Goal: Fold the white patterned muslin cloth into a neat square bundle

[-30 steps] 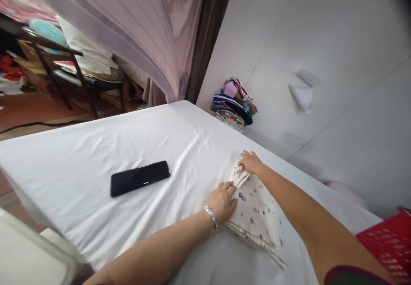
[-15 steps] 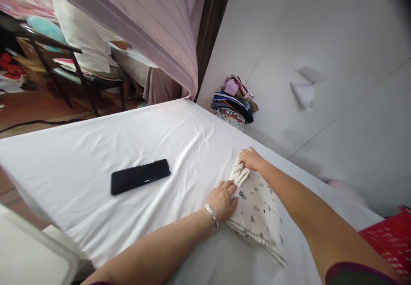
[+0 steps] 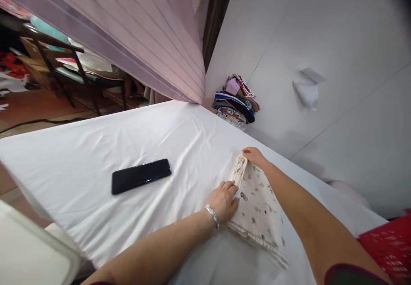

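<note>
Near edge: pale hard-edged item (image 3: 28,250), bottom L corner, partly in view; red perforated basket (image 3: 387,244), bottom R, cut off by frame.
L hand (image 3: 223,201), silver bangle (image 3: 212,216) at wrist: palm down, fingers part-curled over folded edge of printed cloth (image 3: 258,208), thumb apart, on print side. Full pinch? Can't tell.
Cloth: off-white, small dark motifs, several layers, flat on white-covered table (image 3: 154,141), nr its R edge.
R hand (image 3: 255,155) at cloth's far corner, fingers bent & close tog.; tips partly hidden, can't tell if pinching.
Blk phone (image 3: 141,176) flat on table, L of cloth, well apart from both hands.
Beyond: stack of folded clothes (image 3: 236,101) nr table's far corner, by grey-white wall (image 3: 289,41); pink curtain (image 3: 160,41) hanging to L.
Bkgd L: dk chair (image 3: 81,78) w/ seated person (image 3: 96,61), mostly behind curtain.
</note>
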`<state>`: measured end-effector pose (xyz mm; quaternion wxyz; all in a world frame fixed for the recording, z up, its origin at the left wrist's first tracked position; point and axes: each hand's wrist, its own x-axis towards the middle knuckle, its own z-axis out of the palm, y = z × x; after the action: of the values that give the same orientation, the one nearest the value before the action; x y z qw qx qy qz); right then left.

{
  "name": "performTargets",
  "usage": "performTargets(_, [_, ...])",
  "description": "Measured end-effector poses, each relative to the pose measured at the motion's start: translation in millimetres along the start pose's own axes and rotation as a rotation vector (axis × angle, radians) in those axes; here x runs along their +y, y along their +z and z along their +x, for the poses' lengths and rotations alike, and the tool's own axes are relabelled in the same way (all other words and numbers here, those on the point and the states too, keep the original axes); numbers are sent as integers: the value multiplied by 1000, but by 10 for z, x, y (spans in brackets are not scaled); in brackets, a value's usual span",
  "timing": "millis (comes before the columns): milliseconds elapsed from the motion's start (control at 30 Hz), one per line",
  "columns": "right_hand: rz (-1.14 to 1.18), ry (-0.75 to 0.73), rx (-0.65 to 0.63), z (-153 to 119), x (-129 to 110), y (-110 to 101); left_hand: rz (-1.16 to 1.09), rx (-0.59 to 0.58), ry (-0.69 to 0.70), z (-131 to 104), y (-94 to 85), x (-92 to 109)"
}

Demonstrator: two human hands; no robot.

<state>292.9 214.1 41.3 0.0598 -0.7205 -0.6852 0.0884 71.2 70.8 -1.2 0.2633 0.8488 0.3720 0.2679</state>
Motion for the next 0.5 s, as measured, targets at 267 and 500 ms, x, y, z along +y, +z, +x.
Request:
performTargets(267, [180, 76, 79, -252, -77, 153, -10, 30, 33, -4, -41, 34])
performTargets(500, [246, 171, 119, -540, 124, 255, -168, 66, -5, 35, -38, -64])
